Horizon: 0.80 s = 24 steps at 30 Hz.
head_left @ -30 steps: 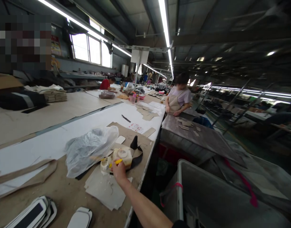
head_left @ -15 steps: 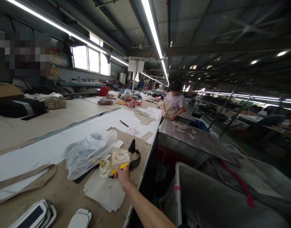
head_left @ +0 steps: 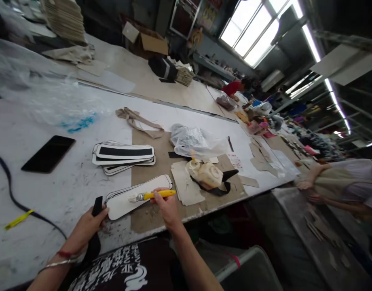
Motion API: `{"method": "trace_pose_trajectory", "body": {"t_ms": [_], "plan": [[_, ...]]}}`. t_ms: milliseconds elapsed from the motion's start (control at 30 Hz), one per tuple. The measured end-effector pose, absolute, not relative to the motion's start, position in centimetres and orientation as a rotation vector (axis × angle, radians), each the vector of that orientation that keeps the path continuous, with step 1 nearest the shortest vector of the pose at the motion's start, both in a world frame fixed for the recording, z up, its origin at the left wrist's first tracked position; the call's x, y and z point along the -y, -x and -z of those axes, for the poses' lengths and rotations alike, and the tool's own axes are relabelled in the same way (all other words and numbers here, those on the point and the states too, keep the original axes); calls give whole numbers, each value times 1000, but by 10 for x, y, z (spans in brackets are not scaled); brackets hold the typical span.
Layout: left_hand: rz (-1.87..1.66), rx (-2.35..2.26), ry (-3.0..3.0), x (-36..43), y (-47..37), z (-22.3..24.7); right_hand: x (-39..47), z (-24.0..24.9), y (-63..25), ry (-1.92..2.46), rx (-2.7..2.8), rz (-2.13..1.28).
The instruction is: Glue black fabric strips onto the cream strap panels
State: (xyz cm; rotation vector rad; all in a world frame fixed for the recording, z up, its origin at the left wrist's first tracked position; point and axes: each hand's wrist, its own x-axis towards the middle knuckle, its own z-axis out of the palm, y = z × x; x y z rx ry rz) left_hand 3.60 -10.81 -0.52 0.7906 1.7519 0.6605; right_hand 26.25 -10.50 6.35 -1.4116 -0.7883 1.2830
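Note:
My right hand (head_left: 166,206) is closed round the yellow handle of a brush (head_left: 158,194), whose bristles lie over a long white rounded piece (head_left: 125,203). At that piece's left end, my left hand (head_left: 90,224) pinches a black strip (head_left: 97,205) that hangs down toward my lap. More white rounded pieces, the top one with a black strip (head_left: 125,152), are stacked farther back. Right of my hands, a cream glue-stained container (head_left: 208,174) rests beside grey-beige sheets (head_left: 186,186) on brown card.
A black phone (head_left: 48,153) and a yellow cutter (head_left: 18,219) lie at the left. Behind the container is a clear plastic bag (head_left: 195,139). A grey bin (head_left: 252,270) stands beyond the table edge; a person (head_left: 340,182) is at the right.
The view has swung left and down. My right hand has brought the brush from the container to the white piece. My left hand, with the black strip, has come into view.

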Motion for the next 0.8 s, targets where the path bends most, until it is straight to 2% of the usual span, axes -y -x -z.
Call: {"method": "trace_pose_trajectory", "body": {"t_ms": [400, 533, 800], "plan": [[-691, -1585, -743, 107, -32, -1, 103, -34, -219, 1392, 826, -1428], [-682, -1605, -767, 105, -31, 6, 102, -24, -226, 1459, 947, -1303], [-618, -1686, -920, 107, -33, -5, 97, -33, -264, 1670, 1259, -817]]}}
